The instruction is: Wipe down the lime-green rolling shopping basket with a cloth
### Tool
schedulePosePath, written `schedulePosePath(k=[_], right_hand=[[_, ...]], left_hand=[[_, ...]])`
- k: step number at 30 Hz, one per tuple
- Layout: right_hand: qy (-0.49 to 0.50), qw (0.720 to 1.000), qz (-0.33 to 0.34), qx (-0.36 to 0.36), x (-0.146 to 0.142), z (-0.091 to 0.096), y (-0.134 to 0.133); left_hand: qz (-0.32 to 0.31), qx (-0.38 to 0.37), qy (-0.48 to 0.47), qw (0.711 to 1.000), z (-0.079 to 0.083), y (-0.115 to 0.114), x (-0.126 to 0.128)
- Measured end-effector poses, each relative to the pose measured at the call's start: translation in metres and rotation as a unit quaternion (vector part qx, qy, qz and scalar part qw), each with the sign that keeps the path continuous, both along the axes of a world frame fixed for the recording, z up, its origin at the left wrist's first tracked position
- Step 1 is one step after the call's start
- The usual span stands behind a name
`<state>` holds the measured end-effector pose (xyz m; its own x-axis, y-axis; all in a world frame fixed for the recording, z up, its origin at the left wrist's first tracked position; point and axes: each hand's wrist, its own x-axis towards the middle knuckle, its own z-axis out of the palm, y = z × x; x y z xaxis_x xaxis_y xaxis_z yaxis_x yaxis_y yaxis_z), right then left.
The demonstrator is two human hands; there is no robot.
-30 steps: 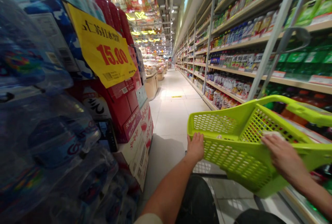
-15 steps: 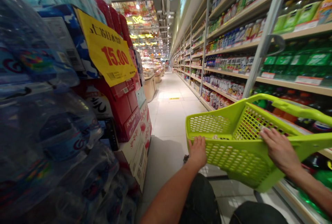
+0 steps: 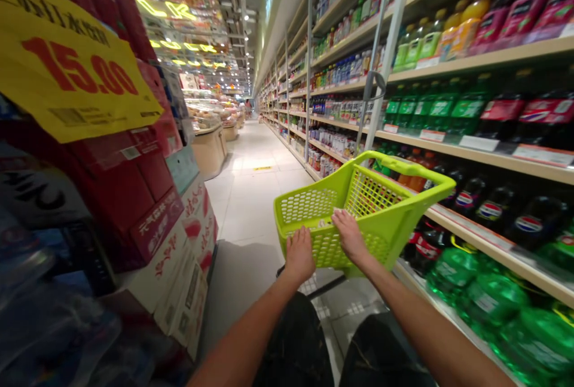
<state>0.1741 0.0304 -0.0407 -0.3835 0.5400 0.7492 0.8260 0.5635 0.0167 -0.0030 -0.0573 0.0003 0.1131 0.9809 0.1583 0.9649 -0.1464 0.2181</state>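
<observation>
A lime-green plastic shopping cart point(image 3: 381, 240) with perforated sides stands side-on in front of me. My left hand point(image 3: 300, 253) grips the near rim close to the cart's left end, its fingers hooked over the edge. A short way to the right, my right hand point(image 3: 348, 232) also holds that rim, fingers reaching over to the inside. Something small and white shows at the right fingertips, too small to make out. The cart's raised handle point(image 3: 403, 167) is on the right, with neither hand on it. Part of the basket's floor is hidden behind the rim and hands.
Shelves of bottled drinks point(image 3: 461, 100) line the right side, close to the cart. Stacked drink cartons point(image 3: 147, 177) with a yellow price sign point(image 3: 85, 70) stand on the left, beside wrapped bottles. A tiled aisle point(image 3: 244, 195) runs ahead past display counters point(image 3: 208, 151).
My right hand has slid left along the rim, closer to my left hand. The view has turned right, so the cart and shelves appear further left. The left hand keeps its hold.
</observation>
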Motion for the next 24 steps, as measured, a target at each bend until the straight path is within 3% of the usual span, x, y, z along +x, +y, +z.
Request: schedulePosePath(k=[7,11,15,18,20,24], right_hand=[[0.016,0.999,-0.022,-0.043,0.021,0.004,0.016],[0.058,0.997,-0.027,-0.053,0.003,-0.001,0.018],[0.069,0.995,0.054,-0.053,-0.035,-0.016,-0.004],[0.049,0.992,0.104,-0.053,-0.047,-0.025,-0.023],[0.036,0.991,0.114,-0.054,-0.039,-0.027,-0.029],[0.044,0.995,0.084,-0.042,-0.007,-0.025,-0.025]], left_hand=[[-0.005,-0.015,0.03,0.999,-0.007,0.013,-0.044],[0.002,-0.002,0.034,0.999,-0.015,0.018,-0.029],[0.002,0.001,0.023,1.0,-0.019,0.014,-0.006],[-0.057,0.012,0.018,0.998,-0.019,0.011,-0.004],[-0.101,0.02,0.02,0.994,-0.016,0.013,-0.014],[-0.092,0.033,0.045,0.994,-0.006,0.029,-0.037]])
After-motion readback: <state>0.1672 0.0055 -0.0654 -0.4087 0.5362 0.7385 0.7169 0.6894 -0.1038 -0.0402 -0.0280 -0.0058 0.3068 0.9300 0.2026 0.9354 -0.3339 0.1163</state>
